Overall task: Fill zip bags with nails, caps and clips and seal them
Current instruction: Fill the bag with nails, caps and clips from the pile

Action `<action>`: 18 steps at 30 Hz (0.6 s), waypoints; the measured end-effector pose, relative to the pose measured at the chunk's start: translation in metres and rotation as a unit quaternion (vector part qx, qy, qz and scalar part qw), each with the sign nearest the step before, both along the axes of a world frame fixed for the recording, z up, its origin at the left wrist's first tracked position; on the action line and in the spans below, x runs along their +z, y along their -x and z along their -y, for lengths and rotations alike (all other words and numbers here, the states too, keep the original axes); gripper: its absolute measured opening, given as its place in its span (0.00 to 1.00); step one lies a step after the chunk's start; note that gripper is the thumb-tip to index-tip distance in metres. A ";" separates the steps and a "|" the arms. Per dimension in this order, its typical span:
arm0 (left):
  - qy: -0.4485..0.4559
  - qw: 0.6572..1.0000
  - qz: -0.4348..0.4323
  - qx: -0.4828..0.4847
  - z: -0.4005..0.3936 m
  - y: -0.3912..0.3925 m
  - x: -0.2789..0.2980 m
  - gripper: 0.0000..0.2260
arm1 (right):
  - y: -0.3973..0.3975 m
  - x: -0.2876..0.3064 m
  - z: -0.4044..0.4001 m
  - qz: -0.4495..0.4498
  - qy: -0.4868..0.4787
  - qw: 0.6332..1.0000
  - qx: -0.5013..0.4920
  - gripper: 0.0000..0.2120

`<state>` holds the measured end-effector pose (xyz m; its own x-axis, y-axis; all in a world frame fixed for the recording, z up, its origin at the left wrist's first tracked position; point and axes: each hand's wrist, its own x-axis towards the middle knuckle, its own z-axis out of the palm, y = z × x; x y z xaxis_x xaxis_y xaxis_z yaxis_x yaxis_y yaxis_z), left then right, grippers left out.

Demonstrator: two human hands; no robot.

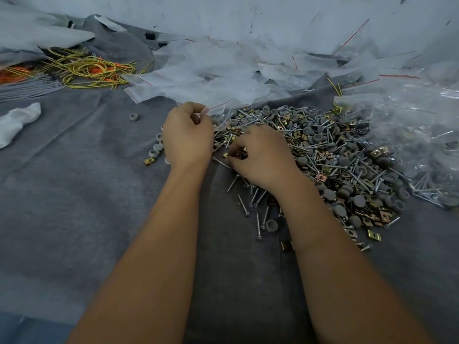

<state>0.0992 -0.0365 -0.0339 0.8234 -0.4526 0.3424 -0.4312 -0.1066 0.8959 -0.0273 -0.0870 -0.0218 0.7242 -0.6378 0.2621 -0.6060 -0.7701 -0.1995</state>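
Gleaming brass clips (236,152) under hands (260,155)

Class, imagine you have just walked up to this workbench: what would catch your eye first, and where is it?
First, the big heap of nails, grey caps and brass clips right of centre, where the right hand picks at clips. Beside it the left hand pinches a zip bag. Far left lies a tangle of yellow and orange wire.

Surface: grey felt cloth (74,194), creased, covering whole work area | Rear: pale sheeting (248,18) with dark scuffs | Far left: 1 tangle of yellow and orange cords (84,68) | Left: 1 crumpled white cloth (17,120) | Light: dim, even
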 end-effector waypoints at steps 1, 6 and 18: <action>0.001 1.000 -0.005 -0.005 0.000 0.001 0.000 0.10 | -0.001 0.000 0.000 -0.002 0.003 1.000 0.000 0.09; -0.002 1.000 -0.003 -0.009 -0.001 -0.001 0.002 0.11 | 0.000 0.001 0.000 0.078 -0.031 0.996 -0.028 0.04; -0.056 0.995 0.060 -0.051 0.001 0.004 -0.001 0.11 | 0.019 0.011 0.016 0.338 -0.224 0.906 -0.121 0.06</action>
